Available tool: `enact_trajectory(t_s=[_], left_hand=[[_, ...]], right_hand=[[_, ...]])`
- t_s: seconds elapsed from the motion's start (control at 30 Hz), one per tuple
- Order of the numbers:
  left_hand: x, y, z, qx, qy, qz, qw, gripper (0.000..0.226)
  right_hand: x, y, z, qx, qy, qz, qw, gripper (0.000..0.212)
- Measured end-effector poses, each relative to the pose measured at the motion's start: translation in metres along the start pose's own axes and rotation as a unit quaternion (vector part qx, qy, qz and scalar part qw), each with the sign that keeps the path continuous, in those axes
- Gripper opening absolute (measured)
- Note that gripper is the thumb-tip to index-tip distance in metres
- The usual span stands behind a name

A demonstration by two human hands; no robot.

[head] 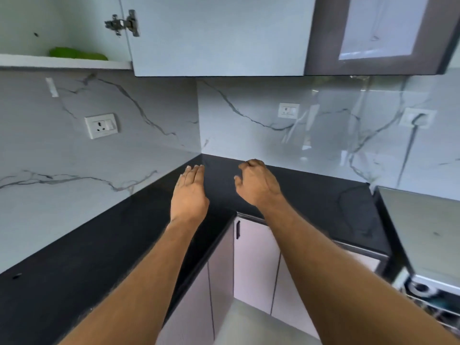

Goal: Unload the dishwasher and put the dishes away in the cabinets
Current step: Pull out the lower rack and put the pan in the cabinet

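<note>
Both arms reach out over the corner of the black countertop (311,192). My left hand (190,192) has straight fingers and holds nothing. My right hand (256,183) has loosely curled fingers and also holds nothing. Up at the left, an upper cabinet (62,62) stands with its door (219,36) swung wide, and something green (77,53) lies on its shelf. At the lower right edge the dishwasher rack (433,305) shows, with a round dish (422,288) in it. The grey dishwasher door (423,227) stands above the rack.
Marble-patterned walls meet in the corner behind my hands. Sockets (100,125) (288,110) sit on both walls. A glass-front cabinet (380,33) hangs at the upper right. Pale lower cabinet doors (256,257) with a dark handle (238,229) stand beneath the counter.
</note>
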State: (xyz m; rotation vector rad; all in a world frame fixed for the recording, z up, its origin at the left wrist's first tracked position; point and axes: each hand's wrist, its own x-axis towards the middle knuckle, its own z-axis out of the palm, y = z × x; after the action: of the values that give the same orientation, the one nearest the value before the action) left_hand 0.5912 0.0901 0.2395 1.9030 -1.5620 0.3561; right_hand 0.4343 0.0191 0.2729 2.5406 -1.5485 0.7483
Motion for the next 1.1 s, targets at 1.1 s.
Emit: enact_trajectory(t_s=[1.1], left_hand=[[-0.22,0.361,0.094,-0.166,-0.121,0.137,0.969,0.064]], right_hand=[[-0.347,0.33,-0.168,-0.047,-0.009,0.226,0.973,0.057]])
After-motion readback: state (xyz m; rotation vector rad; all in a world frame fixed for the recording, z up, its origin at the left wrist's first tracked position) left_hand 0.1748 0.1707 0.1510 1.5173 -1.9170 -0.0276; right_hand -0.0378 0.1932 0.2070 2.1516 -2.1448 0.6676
